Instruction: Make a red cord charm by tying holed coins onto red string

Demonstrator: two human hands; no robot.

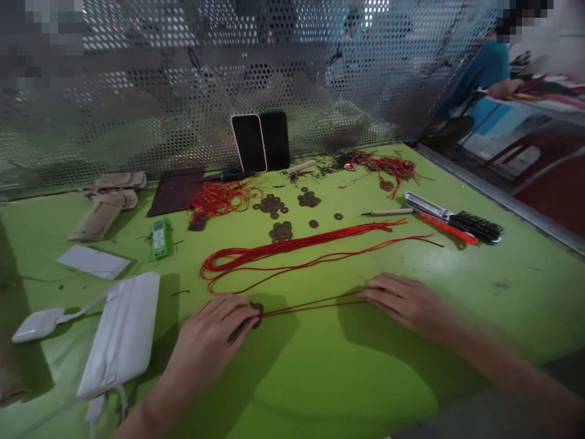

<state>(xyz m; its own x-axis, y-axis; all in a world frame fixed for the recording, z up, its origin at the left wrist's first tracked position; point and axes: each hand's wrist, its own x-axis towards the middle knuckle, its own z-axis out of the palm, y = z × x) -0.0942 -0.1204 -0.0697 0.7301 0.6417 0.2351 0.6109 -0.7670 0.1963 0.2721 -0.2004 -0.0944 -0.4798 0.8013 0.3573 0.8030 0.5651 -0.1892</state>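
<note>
Red cord [297, 309], two thin strands drawn nearly straight between my hands, on the near side of the cord bundle [292, 246], which serves as landmark. My left hand [214, 329], nearer than the bundle's looped end, pinches a brown disc [258, 308] where the strands meet it; my right hand [402, 302], nearer than the bundle's loose ends, has thumb and fingers closed on the other end of the strands. Handling, as I judge it: very light, limp unless pulled, smooth enough to slide through a loose pinch, and hardly fragile. Best hold: fingertips at the far ends, with the flat, rigid disc taken by its rim. The cord bundle itself is a folded hank of slender, slightly glossy strands, rounded at the left. Just beyond it: loose discs [281, 233], thin, round and dull, some showing a central hole. Beyond its looped end: a tangle of red threads [222, 198], frizzy and loose, beside a flat dark sheet [176, 192]. Left of it: a green box [159, 238], small and oblong; left and nearer, a white case [123, 329] with rounded edges and a smooth surface. Right of its loose ends: a brush [478, 225], black-bristled with a shiny handle. Beneath all: a smooth green tabletop [365, 378], faintly reflective
</note>
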